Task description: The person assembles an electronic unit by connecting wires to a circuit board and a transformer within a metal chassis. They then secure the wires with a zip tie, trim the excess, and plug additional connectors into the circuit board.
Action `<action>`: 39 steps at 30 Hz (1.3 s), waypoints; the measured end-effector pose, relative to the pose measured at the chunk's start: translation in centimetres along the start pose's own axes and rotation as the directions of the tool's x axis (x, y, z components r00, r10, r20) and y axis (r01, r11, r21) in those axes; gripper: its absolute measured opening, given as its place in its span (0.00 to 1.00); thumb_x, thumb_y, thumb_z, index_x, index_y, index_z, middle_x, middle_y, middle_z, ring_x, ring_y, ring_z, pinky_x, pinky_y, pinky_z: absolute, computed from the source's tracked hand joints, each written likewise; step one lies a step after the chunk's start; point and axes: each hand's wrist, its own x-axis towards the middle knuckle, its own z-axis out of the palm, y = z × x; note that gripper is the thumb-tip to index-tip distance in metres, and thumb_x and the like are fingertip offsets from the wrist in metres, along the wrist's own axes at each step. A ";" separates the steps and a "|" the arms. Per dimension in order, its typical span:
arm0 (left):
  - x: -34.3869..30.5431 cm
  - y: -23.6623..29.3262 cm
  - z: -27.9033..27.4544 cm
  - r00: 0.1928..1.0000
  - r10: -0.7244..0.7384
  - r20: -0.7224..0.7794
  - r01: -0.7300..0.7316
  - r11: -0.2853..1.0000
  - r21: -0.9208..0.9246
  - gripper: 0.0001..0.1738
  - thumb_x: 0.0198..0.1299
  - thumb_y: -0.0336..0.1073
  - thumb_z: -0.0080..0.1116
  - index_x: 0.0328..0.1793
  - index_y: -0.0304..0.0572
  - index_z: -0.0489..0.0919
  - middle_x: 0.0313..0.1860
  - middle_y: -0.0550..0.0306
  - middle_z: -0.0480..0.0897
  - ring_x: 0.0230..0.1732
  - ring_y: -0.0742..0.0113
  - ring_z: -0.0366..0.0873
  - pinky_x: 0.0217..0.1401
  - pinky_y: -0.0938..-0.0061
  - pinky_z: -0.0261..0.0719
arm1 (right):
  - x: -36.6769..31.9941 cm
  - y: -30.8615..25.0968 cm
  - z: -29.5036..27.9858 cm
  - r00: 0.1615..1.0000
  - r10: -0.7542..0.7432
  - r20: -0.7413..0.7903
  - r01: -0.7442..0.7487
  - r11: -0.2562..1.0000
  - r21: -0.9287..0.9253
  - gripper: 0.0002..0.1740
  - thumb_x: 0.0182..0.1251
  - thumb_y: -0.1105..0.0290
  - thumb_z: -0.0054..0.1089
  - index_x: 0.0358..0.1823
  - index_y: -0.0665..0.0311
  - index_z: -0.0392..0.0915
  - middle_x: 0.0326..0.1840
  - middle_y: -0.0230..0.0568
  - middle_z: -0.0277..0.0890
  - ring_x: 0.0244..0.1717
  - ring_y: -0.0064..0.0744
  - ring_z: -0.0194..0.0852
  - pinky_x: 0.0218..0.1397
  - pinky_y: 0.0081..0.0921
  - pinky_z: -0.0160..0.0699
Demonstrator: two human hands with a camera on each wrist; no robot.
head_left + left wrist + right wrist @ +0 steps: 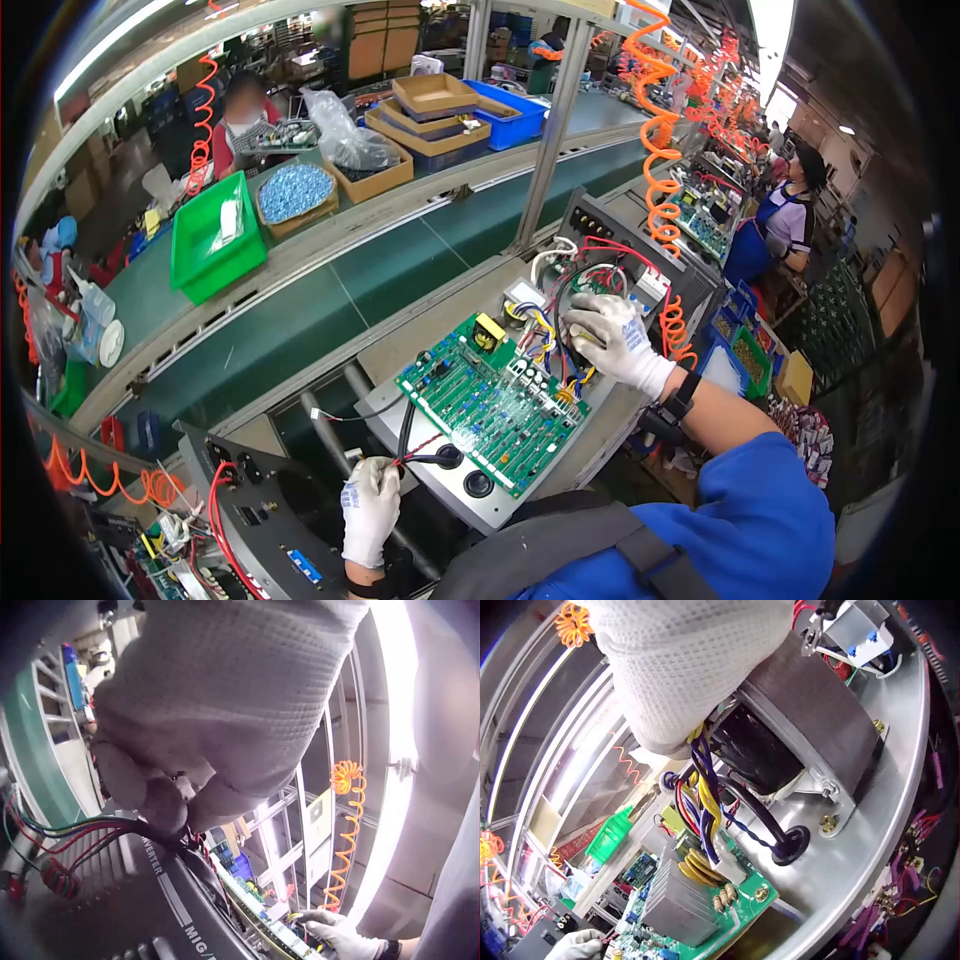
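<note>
My white-gloved left hand (pixel 370 510) grips a bundle of thin wires and black sleeving at the near left corner of a metal chassis (pixel 492 514). In the left wrist view, the coloured wire bundle (pixel 112 823) runs into its curled fingers, beside a dark panel with lettering. A green circuit board (pixel 480 405) with many components lies on the chassis. Past its far right corner, my gloved right hand (pixel 615 335) pinches blue and yellow wires (pixel 707 795) beside a transformer (pixel 810 712). Those wires lead down to a white connector (pixel 727 862) on the board; the right fingertips are hidden.
A dark panel (pixel 270 515) with a red wire stands at the lower left. The green conveyor (pixel 330 290) runs behind, with a green bin (pixel 215 235) and cardboard trays beyond. An orange coiled hose (pixel 655 150) hangs right of a metal post (pixel 550 150). Other people are farther off.
</note>
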 end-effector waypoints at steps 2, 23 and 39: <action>-0.6 0.4 -0.1 0.992 0.123 -0.023 -0.119 0.983 0.143 0.08 0.62 0.35 0.55 0.35 0.38 0.78 0.32 0.48 0.81 0.34 0.48 0.80 0.40 0.59 0.77 | -0.1 -0.2 -0.2 1.000 -0.015 -0.012 0.014 0.999 -0.046 0.20 0.52 0.65 0.65 0.49 0.59 0.82 0.56 0.44 0.77 0.59 0.49 0.74 0.62 0.43 0.72; -1.1 1.5 0.2 0.952 -0.052 0.303 0.086 0.991 -0.101 0.09 0.60 0.35 0.60 0.40 0.35 0.81 0.38 0.49 0.81 0.39 0.51 0.79 0.43 0.61 0.76 | 27.0 -5.8 17.8 0.002 -0.771 0.637 0.239 0.619 0.748 0.16 0.67 0.63 0.50 0.42 0.69 0.80 0.33 0.50 0.81 0.36 0.41 0.80 0.43 0.36 0.76; 0.6 0.3 -0.8 0.784 -0.229 0.577 0.497 0.788 -0.364 0.08 0.63 0.34 0.60 0.43 0.37 0.82 0.33 0.52 0.81 0.35 0.61 0.79 0.41 0.71 0.75 | 25.3 -8.2 28.9 -0.669 -0.712 0.212 -0.381 0.574 0.724 0.20 0.59 0.70 0.54 0.54 0.63 0.78 0.47 0.36 0.78 0.45 0.28 0.73 0.54 0.30 0.68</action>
